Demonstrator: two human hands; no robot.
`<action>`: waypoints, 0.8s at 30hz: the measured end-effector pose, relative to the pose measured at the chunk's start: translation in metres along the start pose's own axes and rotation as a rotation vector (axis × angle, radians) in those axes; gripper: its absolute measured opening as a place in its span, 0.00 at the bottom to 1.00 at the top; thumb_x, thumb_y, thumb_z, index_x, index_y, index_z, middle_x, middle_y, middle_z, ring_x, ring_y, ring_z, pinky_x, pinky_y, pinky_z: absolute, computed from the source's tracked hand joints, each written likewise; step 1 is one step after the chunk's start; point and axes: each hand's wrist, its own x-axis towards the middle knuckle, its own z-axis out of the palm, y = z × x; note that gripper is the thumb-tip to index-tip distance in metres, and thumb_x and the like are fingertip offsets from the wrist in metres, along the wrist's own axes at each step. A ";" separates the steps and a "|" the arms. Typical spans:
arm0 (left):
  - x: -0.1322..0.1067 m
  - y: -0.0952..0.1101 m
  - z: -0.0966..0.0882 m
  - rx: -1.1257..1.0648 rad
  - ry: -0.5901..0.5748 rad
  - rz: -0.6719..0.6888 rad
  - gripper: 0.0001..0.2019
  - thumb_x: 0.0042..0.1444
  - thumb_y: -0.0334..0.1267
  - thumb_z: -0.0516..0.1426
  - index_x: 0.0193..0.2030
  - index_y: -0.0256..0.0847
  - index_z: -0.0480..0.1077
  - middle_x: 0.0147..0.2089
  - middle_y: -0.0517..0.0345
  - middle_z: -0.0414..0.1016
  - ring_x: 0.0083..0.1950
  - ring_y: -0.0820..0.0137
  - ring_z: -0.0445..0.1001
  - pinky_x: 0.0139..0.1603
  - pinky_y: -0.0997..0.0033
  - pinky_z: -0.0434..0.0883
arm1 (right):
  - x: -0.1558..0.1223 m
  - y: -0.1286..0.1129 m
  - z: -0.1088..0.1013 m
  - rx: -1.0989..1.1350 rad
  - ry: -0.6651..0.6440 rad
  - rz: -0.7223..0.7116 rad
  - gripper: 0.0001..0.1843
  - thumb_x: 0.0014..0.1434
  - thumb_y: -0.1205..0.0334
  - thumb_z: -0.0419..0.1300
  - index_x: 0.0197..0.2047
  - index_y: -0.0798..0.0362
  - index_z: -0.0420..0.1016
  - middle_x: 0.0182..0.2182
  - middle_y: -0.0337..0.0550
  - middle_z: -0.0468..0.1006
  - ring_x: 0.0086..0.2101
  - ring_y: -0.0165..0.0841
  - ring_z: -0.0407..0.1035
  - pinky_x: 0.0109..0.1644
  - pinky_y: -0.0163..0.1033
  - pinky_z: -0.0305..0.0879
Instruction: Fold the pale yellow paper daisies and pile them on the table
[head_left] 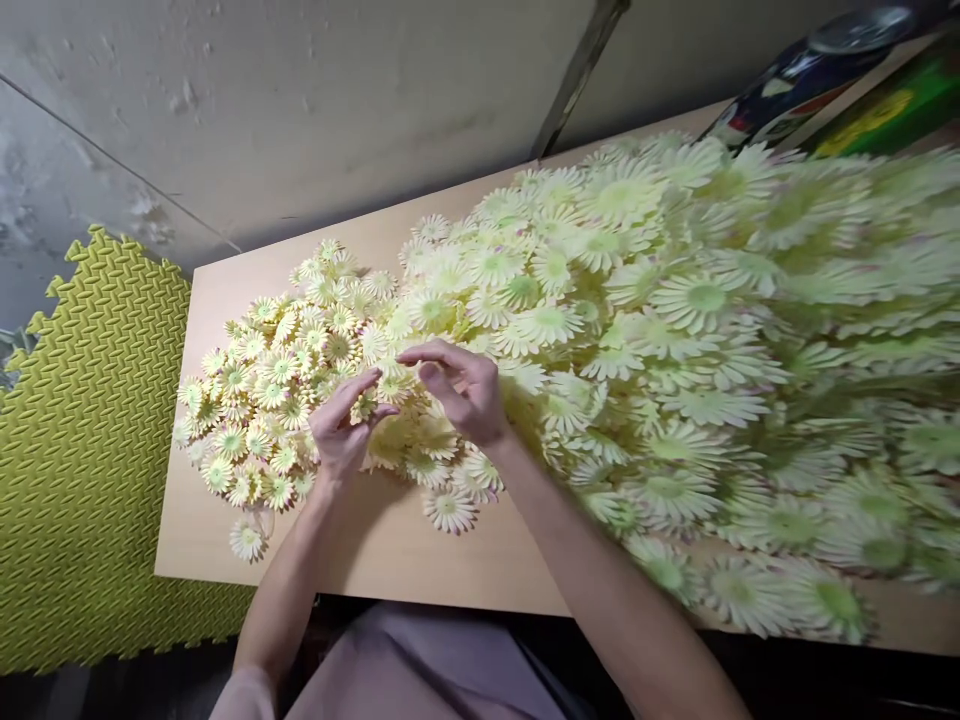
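Note:
My left hand (pixel 343 425) is over the left part of a heap of artificial flowers. Its thumb and index finger curve apart, with pale petals showing in the gap; whether these belong to the heap below is hard to make out. Facing it, my right hand (pixel 466 392) has thumb and index finger bent close together at a pale artificial flower (pixel 391 368) between the two hands. The fingertips of both hands nearly meet there. To the left lie smaller, tightly packed flower heads (pixel 281 368). Larger daisy-like flowers (pixel 547 322), cream with greenish centres, spread to the right.
A light wooden table (pixel 450 580) carries the flowers and stands along a stained wall (pixel 337 120). A yellow foam mat (pixel 90 450) with jigsaw edges is at the left. A drink can (pixel 810 75) and a green package (pixel 892 105) stand at the back right.

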 end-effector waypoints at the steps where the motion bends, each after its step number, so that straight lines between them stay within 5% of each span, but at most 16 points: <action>1: 0.003 0.003 0.002 0.005 -0.015 0.010 0.23 0.47 0.33 0.69 0.51 0.50 0.78 0.48 0.54 0.83 0.48 0.60 0.82 0.51 0.54 0.80 | 0.001 0.004 0.001 0.108 0.012 0.050 0.23 0.61 0.39 0.57 0.41 0.50 0.81 0.40 0.48 0.82 0.42 0.41 0.76 0.48 0.50 0.74; 6: 0.020 0.002 0.014 0.097 -0.091 0.122 0.24 0.52 0.29 0.65 0.55 0.53 0.75 0.51 0.56 0.82 0.53 0.62 0.81 0.55 0.53 0.79 | 0.000 0.016 0.004 0.415 -0.111 0.241 0.25 0.55 0.38 0.63 0.45 0.50 0.80 0.40 0.48 0.83 0.40 0.40 0.78 0.45 0.46 0.77; 10: 0.027 -0.015 0.018 0.149 -0.288 0.183 0.29 0.53 0.28 0.64 0.61 0.53 0.70 0.58 0.53 0.77 0.66 0.58 0.70 0.61 0.48 0.74 | -0.001 0.024 0.004 0.451 -0.225 0.315 0.30 0.42 0.41 0.74 0.45 0.50 0.80 0.38 0.46 0.83 0.39 0.41 0.78 0.41 0.44 0.79; 16: 0.023 -0.026 0.006 0.168 -0.279 0.145 0.33 0.47 0.36 0.70 0.62 0.51 0.70 0.59 0.48 0.76 0.65 0.55 0.71 0.60 0.48 0.75 | 0.000 0.033 0.005 0.509 -0.160 0.424 0.29 0.39 0.49 0.77 0.45 0.50 0.83 0.36 0.43 0.84 0.35 0.40 0.80 0.38 0.43 0.79; 21: 0.024 -0.027 -0.003 0.084 -0.339 0.115 0.41 0.37 0.43 0.73 0.61 0.51 0.70 0.57 0.47 0.78 0.59 0.55 0.75 0.59 0.49 0.75 | 0.001 0.034 0.004 0.524 -0.103 0.439 0.18 0.39 0.54 0.78 0.34 0.49 0.86 0.27 0.42 0.84 0.27 0.35 0.78 0.32 0.38 0.77; 24: 0.022 -0.029 -0.005 0.012 -0.294 0.095 0.35 0.41 0.40 0.72 0.59 0.53 0.72 0.53 0.51 0.80 0.54 0.59 0.78 0.55 0.55 0.78 | 0.001 0.033 0.003 0.523 -0.125 0.447 0.15 0.38 0.56 0.78 0.31 0.49 0.86 0.26 0.40 0.84 0.24 0.33 0.77 0.29 0.36 0.75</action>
